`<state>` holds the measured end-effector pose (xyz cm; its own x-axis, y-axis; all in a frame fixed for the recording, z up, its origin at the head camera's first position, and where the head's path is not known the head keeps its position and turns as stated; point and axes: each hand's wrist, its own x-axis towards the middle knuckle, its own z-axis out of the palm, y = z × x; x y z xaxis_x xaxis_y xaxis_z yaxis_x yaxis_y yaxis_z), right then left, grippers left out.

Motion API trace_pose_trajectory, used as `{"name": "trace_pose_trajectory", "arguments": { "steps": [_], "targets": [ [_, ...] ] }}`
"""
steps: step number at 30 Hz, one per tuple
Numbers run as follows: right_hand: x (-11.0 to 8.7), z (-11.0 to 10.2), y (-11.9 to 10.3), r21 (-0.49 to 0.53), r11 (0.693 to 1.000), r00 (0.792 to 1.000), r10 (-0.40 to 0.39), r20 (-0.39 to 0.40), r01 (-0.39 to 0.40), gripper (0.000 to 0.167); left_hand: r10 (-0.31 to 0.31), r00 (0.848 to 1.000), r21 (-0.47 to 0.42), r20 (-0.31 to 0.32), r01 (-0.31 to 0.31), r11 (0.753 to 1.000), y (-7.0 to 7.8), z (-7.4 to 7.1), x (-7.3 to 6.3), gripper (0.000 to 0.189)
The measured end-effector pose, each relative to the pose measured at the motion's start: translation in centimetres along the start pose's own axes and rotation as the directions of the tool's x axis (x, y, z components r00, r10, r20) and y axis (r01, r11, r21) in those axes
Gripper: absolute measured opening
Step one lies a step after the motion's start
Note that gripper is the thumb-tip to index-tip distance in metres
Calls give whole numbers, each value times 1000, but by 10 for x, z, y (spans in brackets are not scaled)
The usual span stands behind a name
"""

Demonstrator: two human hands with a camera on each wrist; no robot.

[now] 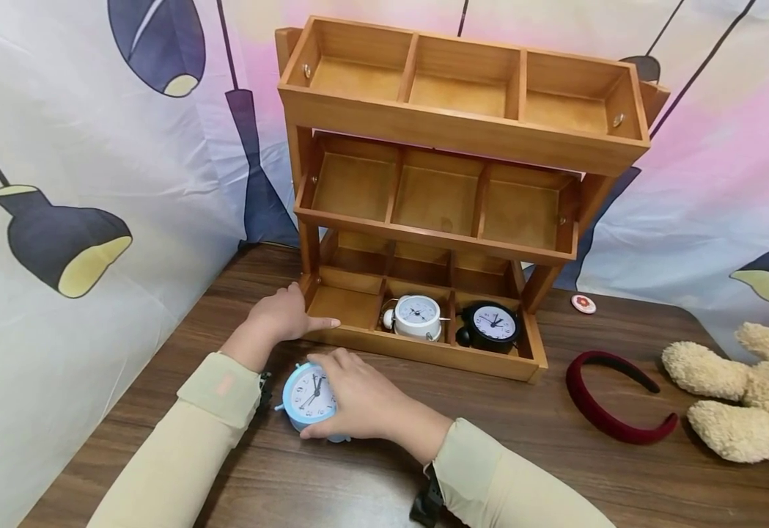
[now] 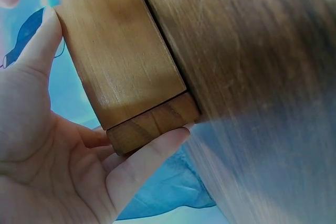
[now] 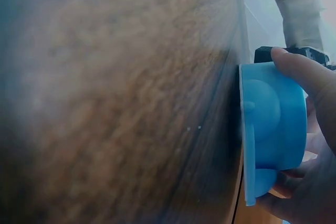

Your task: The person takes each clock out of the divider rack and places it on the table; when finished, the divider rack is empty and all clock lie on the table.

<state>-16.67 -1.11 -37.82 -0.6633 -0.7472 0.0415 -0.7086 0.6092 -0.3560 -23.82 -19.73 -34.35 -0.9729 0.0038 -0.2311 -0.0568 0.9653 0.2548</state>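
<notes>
My right hand (image 1: 364, 400) grips a light-blue alarm clock (image 1: 308, 396) by its sides, its white dial facing up, in front of the wooden rack. Close to the tabletop in the right wrist view, the blue clock (image 3: 275, 116) shows its rounded back parts between thumb and fingers. With my left hand (image 1: 285, 315) I hold the left end of the three-tier rack's bottom tray (image 1: 424, 353). Thumb and fingers lie around that wooden end (image 2: 152, 124) in the left wrist view. A white alarm clock (image 1: 417, 315) fills the tray's middle compartment, and a black alarm clock (image 1: 492, 325) the right one.
The rack's middle tier (image 1: 437, 227) and top tier (image 1: 463, 121) overhang the bottom tray. To the right on the brown table (image 1: 516, 455) lie a dark red headband (image 1: 585, 400), a small round flower badge (image 1: 583, 303) and a plush toy (image 1: 747, 396). A printed cloth (image 1: 160, 169) hangs behind.
</notes>
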Motion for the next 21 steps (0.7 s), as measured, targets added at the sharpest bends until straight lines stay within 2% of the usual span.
{"name": "trace_pose_trajectory", "arguments": {
  "steps": [12, 15, 18, 21],
  "targets": [
    [1, 1, 2, 19, 1000, 999, 17, 27, -18, 99, -2, 1000, -5, -5, 2, 1000, 0, -1, -1, 117],
    [0, 0, 3, 16, 1000, 1000, 19, 21, -20, 104, 0, 1000, -3, -5, 0, 1000, 0, 0, 0, 116],
    [-3, -5, 5, -18, 1000, 1000, 24, -15, -24, 107, 2, 1000, 1, -3, -2, 1000, 0, 0, 0, 118],
    [-5, -19, 11, -56, 997, 996, 44, -82, -48, 94, 3, 1000, 5, -2, -3, 1000, -1, 0, 0, 119]
  ]
}}
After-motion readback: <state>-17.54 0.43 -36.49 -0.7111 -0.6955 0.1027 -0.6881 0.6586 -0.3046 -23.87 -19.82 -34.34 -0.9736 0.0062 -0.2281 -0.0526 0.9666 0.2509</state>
